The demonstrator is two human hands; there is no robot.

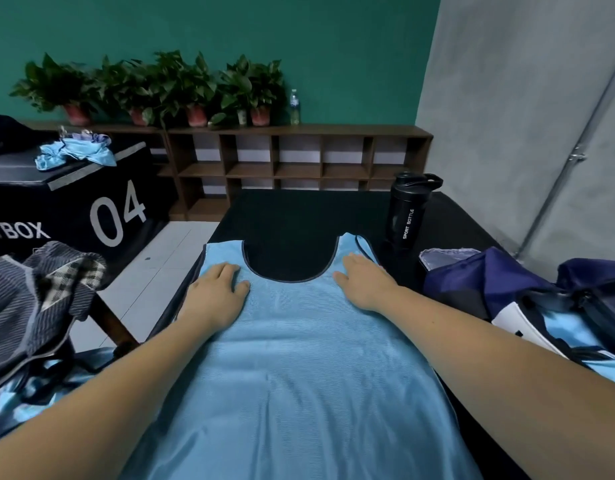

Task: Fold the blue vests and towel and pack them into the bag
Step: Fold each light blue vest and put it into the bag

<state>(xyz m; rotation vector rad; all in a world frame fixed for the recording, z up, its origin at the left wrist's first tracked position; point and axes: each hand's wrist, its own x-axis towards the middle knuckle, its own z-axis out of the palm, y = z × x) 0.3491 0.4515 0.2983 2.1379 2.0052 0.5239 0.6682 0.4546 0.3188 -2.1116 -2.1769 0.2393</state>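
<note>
Smoothing looks like the step in hand. The left hand (217, 292) lies flat with its fingers straight and relaxed, pressing on one shoulder strap of the blue vest (299, 358). The right hand (363, 282) lies the same way on the other strap, and neither hand grips anything. Between the two hands sits the vest's scooped, dark-edged neckline. The body of the vest runs back from the palms toward the person, spread over the dark bench (299, 209).

To do this well, I judge the palms should sweep outward and toward the hem, so the thin fabric loses the faint ripples below the wrists. The side edges should be squared before any fold. A thin dark cord or trim (361, 245) lies just beyond the right fingertips and is best tucked in. A first fold would bring one side over the middle with the edges matched.

The bag (500, 285) lies open just outside the right forearm, and a black sport bottle (406, 213) stands beyond the right hand. Outside the left forearm hangs a grey striped cloth (22, 299), perhaps the towel, with more blue fabric (8, 403) beneath it.
</note>
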